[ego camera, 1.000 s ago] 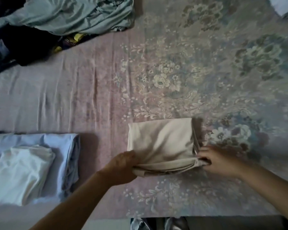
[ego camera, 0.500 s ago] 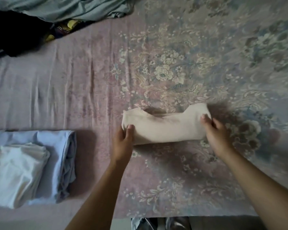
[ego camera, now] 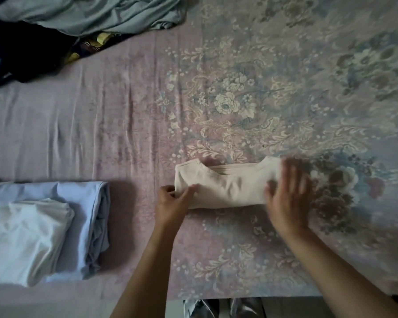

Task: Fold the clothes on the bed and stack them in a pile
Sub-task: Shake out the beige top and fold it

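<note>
Cream shirt point(ego camera: 225, 188), folded narrow, on the flowered bedsheet point(ego camera: 124, 125).
Left end pinched by left hand point(ego camera: 172, 200); right end under blurred right hand point(ego camera: 287, 198), fingers spread flat. Folded white shirt point(ego camera: 25, 237) stacked on blue one point(ego camera: 87, 210) at left; unfolded clothes point(ego camera: 85, 14) beyond.

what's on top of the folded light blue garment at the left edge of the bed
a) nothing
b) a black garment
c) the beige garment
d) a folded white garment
d: a folded white garment lies on the light blue garment, while the beige garment sits apart under both hands.
</note>
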Demonstrator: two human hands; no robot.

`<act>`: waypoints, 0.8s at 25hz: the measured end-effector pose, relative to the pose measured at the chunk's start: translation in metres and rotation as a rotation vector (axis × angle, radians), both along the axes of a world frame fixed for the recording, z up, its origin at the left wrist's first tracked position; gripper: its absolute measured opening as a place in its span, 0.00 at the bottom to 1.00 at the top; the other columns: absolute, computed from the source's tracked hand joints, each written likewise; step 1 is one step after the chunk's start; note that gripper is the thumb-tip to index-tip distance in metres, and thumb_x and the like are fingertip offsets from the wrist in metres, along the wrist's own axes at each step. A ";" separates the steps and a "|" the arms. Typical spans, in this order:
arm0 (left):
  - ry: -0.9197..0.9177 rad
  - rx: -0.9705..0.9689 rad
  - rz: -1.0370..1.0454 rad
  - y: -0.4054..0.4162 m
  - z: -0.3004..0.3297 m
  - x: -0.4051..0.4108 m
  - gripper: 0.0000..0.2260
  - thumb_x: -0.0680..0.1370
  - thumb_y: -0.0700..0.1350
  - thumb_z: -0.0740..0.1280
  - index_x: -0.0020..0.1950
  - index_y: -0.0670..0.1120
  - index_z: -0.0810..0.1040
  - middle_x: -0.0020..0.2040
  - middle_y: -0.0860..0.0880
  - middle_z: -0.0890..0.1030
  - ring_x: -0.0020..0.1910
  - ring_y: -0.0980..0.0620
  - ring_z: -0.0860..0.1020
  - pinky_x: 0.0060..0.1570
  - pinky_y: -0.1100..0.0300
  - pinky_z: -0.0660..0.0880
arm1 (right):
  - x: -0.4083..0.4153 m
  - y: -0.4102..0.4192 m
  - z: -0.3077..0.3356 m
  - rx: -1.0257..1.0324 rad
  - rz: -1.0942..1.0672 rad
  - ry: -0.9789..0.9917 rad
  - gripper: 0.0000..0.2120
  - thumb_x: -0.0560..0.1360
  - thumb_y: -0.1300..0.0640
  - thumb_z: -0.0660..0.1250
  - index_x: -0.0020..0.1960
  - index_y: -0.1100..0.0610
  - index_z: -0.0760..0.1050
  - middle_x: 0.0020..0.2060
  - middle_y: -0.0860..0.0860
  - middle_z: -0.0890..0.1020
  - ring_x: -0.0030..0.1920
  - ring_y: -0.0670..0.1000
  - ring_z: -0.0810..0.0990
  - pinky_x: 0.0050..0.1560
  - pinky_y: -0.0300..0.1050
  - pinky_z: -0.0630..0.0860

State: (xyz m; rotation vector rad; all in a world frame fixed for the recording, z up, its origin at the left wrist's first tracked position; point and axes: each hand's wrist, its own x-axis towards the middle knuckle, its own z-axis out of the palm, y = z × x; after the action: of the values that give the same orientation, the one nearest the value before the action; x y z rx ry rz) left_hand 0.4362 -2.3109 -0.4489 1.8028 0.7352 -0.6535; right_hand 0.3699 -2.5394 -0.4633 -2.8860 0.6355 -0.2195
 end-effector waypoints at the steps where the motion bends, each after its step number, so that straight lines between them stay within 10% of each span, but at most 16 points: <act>1: 0.038 0.004 0.024 -0.003 0.003 0.004 0.29 0.61 0.58 0.77 0.52 0.42 0.74 0.46 0.45 0.81 0.44 0.48 0.81 0.42 0.52 0.79 | -0.002 0.016 -0.002 -0.028 0.218 -0.036 0.25 0.76 0.52 0.57 0.69 0.63 0.64 0.65 0.65 0.73 0.66 0.63 0.66 0.64 0.58 0.63; 5: 0.094 0.048 -0.086 -0.013 0.007 0.011 0.12 0.70 0.42 0.75 0.49 0.40 0.78 0.37 0.49 0.79 0.35 0.55 0.77 0.26 0.70 0.73 | -0.032 0.065 -0.023 0.018 0.499 0.212 0.30 0.74 0.49 0.55 0.74 0.59 0.60 0.72 0.59 0.66 0.72 0.59 0.65 0.69 0.58 0.60; 9: -0.044 0.010 -0.159 -0.022 0.015 0.013 0.11 0.72 0.42 0.73 0.52 0.41 0.77 0.45 0.45 0.80 0.43 0.47 0.80 0.36 0.60 0.76 | -0.026 0.055 -0.018 0.217 0.528 0.175 0.27 0.73 0.55 0.60 0.71 0.62 0.66 0.70 0.59 0.69 0.71 0.57 0.66 0.70 0.56 0.60; 13: -0.274 0.127 -0.343 -0.074 0.043 -0.002 0.13 0.73 0.47 0.71 0.52 0.44 0.71 0.48 0.46 0.74 0.46 0.47 0.76 0.41 0.57 0.73 | -0.027 0.018 0.032 0.821 -0.008 -0.148 0.13 0.79 0.60 0.58 0.60 0.52 0.76 0.58 0.49 0.78 0.59 0.41 0.75 0.62 0.34 0.69; 15: -0.313 0.072 -0.519 -0.115 0.049 -0.018 0.14 0.76 0.51 0.67 0.58 0.46 0.73 0.53 0.47 0.74 0.50 0.49 0.76 0.49 0.56 0.74 | -0.023 -0.007 0.048 1.122 -0.388 -0.157 0.10 0.81 0.55 0.58 0.52 0.46 0.77 0.51 0.48 0.82 0.50 0.43 0.80 0.53 0.41 0.76; 20: -0.324 -0.228 -0.463 -0.142 0.042 -0.041 0.09 0.79 0.40 0.58 0.53 0.48 0.77 0.48 0.50 0.80 0.48 0.55 0.76 0.49 0.61 0.71 | 0.013 -0.034 0.035 1.099 -0.416 0.072 0.08 0.75 0.57 0.69 0.52 0.56 0.74 0.41 0.47 0.79 0.46 0.49 0.78 0.42 0.29 0.72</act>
State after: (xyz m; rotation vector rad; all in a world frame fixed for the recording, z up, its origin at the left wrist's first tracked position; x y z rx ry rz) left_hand 0.3956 -2.4528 -0.4073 1.8154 0.0185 -0.6871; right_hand 0.3829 -2.5730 -0.4278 -1.7033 0.9664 0.1529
